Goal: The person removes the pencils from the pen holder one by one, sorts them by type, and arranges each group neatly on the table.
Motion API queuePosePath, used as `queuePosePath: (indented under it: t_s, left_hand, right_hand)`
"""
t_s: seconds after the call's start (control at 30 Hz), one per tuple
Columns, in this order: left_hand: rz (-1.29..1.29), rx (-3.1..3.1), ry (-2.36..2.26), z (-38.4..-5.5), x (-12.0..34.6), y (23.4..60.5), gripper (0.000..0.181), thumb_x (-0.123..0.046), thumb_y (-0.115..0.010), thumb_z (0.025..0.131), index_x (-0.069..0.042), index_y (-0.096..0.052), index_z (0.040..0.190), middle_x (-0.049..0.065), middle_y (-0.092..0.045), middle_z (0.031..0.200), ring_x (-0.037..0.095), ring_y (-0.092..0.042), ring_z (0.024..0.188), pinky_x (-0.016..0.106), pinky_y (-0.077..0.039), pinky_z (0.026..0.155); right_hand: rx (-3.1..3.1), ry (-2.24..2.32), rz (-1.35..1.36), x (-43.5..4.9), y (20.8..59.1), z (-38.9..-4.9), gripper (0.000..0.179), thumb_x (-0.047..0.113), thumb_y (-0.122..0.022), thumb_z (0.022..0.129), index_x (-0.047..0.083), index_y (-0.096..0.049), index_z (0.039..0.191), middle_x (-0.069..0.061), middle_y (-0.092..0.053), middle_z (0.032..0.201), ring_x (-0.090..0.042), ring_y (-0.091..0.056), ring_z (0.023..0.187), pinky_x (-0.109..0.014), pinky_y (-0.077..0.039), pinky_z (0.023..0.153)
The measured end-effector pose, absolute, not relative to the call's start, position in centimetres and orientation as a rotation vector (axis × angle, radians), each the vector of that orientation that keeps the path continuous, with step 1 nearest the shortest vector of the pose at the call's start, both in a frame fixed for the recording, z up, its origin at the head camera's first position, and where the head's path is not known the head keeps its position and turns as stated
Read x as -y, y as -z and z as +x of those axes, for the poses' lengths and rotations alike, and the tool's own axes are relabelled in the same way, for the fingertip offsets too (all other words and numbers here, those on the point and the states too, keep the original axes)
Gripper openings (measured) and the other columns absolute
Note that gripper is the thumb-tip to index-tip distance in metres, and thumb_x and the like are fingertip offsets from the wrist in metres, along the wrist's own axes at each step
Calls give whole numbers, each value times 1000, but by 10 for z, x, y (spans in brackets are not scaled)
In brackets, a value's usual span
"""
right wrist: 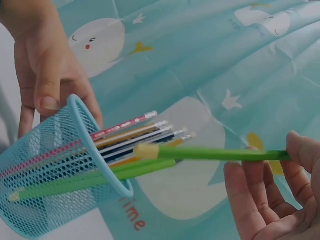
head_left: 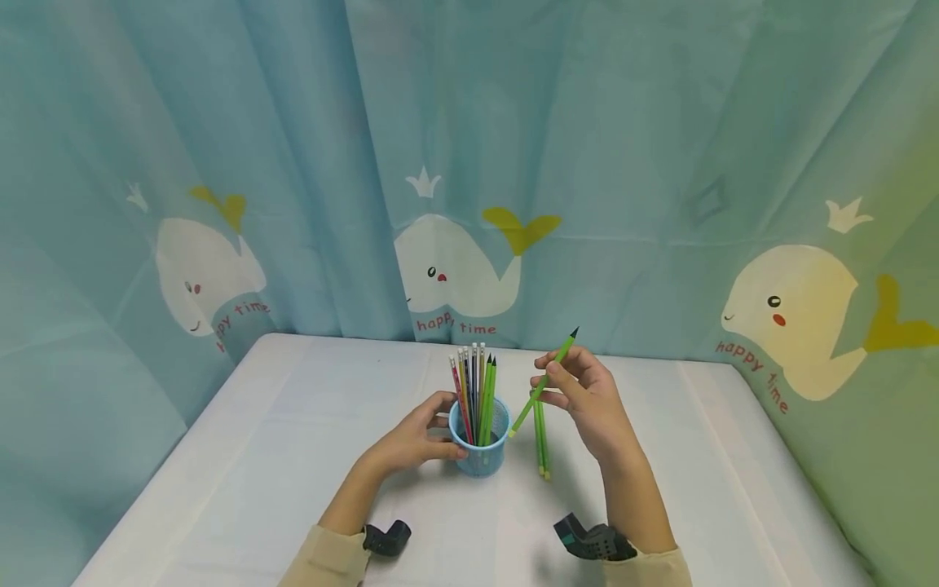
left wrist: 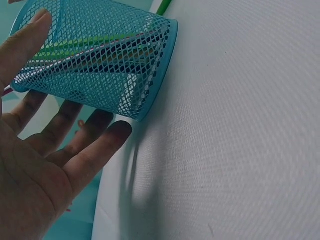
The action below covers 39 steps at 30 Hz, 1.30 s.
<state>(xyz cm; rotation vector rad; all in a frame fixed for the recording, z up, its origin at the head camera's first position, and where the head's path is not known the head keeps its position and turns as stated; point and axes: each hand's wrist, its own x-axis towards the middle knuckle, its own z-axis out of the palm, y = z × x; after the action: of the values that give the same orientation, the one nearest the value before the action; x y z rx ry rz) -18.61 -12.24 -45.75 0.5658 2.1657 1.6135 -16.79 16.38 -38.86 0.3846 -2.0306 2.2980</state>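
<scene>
Filling the cup [head_left: 482, 466] with pencils [head_left: 489, 403] looks like the step in hand; the next move likely calls for tipping the green pencil [head_left: 524, 413] upright over it. In the head view's lower centre, the left hand [head_left: 411, 440] curls around the cup; just right, the right hand [head_left: 590, 397] pinches the green pencil.

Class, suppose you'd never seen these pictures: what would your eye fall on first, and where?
A bright green pencil slants in the right hand, beside the blue mesh cup. The cup, gripped by the left hand, bristles with other pencils on the white table. Behind, white whales decorate the blue-green curtain.
</scene>
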Motion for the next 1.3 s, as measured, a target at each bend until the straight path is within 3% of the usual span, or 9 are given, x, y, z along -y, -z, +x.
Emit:
queuePosePath:
  t_s: [0.3, 0.5, 0.77, 0.87, 1.0, 1.17, 1.3]
  left_hand:
    - [566, -2173, -1604, -187, 122, 457, 76, -15, -85, 80, -10, -42, 142, 14, -52, 141, 35, -55, 127, 45, -51, 103]
    - [563, -2173, -1605, -185, 121, 458, 76, -15, -85, 80, -10, -42, 142, 14, -52, 141, 35, -54, 128, 43, -51, 103]
    - [582, -2155, -1623, -186, 122, 458, 74, -12, -84, 80, -10, -42, 141, 14, -51, 139, 34, -55, 127, 42, -52, 102]
    - [586, -2155, -1625, -186, 122, 457, 74, -12, -84, 80, -9, -42, 141, 14, -51, 140, 34, -55, 126, 43, -52, 102]
    - [586, -2157, -1627, -185, 122, 456, 75, -12, -84, 80, -9, -42, 141, 14, -51, 139, 34, -55, 126, 44, -52, 102]
    - [583, -2148, -1632, -184, 122, 457, 75, -12, -84, 80, -9, -41, 141, 15, -51, 140, 35, -54, 127, 44, -52, 102]
    - [588, -2147, -1628, -185, 122, 457, 75, -13, -84, 80, -9, -41, 141, 15, -51, 139, 34, -55, 126, 43, -52, 102]
  right_hand:
    - [2022, -2270, 293, -180, 393, -173, 33, 21, -62, 100, -2, -52, 121, -8, -59, 111, -19, -69, 91, -39, -62, 81]
    - [2014, -2283, 272, -189, 398, -177, 29, 16, -63, 99, 3, -57, 124, -8, -58, 114, -23, -69, 96, -40, -61, 84]
    - [2087, -2286, 275, -197, 406, -181, 37, 6, -62, 97, 5, -53, 133, -10, -53, 104, -29, -70, 98, -51, -59, 86]
    - [2116, -2298, 249, -199, 409, -183, 37, 5, -62, 97, 7, -51, 133, -8, -53, 101, -25, -71, 95, -53, -58, 87]
    - [2153, -2285, 238, -201, 414, -186, 36, 7, -63, 97, 8, -50, 130, -9, -54, 102, -19, -70, 94, -50, -59, 86]
    - [2180, -2264, 227, -202, 420, -187, 37, 9, -66, 96, 5, -52, 130, -10, -54, 103, -25, -69, 98, -45, -61, 84]
    - [2206, -2237, 181, -204, 423, -189, 39, 8, -64, 97, 2, -50, 133, -10, -55, 103, -19, -68, 95, -42, -61, 82]
